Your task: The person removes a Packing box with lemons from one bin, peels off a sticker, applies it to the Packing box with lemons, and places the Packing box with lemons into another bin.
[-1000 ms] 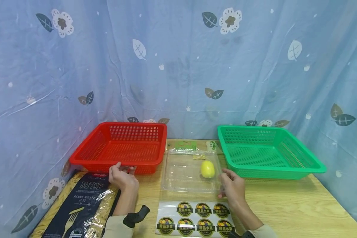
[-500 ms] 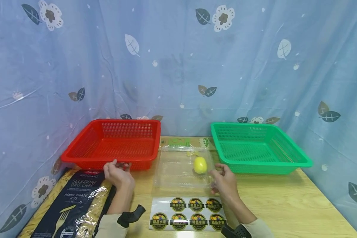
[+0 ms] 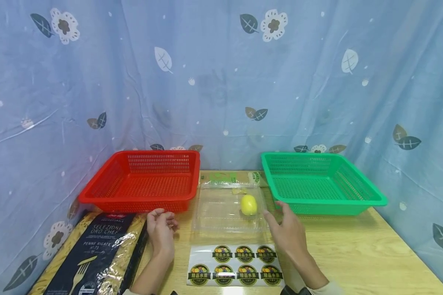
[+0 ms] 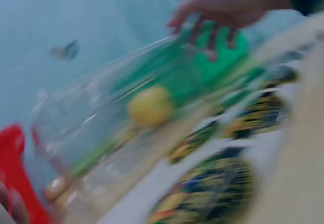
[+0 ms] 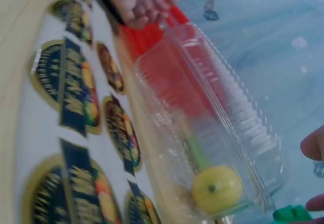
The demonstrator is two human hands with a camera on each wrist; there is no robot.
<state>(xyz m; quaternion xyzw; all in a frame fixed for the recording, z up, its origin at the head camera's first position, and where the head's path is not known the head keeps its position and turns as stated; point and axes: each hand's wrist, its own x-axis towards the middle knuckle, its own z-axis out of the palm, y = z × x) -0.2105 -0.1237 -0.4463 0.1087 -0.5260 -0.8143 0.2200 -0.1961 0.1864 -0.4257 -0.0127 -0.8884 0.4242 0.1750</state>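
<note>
A yellow lemon [image 3: 249, 205] lies inside a clear plastic clamshell box [image 3: 221, 213] at the middle of the wooden table. My right hand [image 3: 278, 217] hovers with relaxed fingers at the box's right front corner and holds nothing. In the left wrist view the same hand [image 4: 223, 6] has its fingers spread above the box [image 4: 91, 133] and the lemon [image 4: 150, 106]. My left hand [image 3: 166, 221] rests loosely curled and empty on the table, between the pasta bag [image 3: 92, 254] and the box. The right wrist view shows the lemon [image 5: 217, 188] through the ribbed lid [image 5: 212, 107].
A red basket [image 3: 144, 196] stands at the back left and a green basket [image 3: 317, 203] at the back right, both with nothing inside. A sheet of round fruit stickers [image 3: 236, 270] lies in front of the box. A blue patterned curtain closes the back and sides.
My left hand has come off the red basket's front rim and moved right, toward the box. My right hand has loosened and lifted from the box's corner.
</note>
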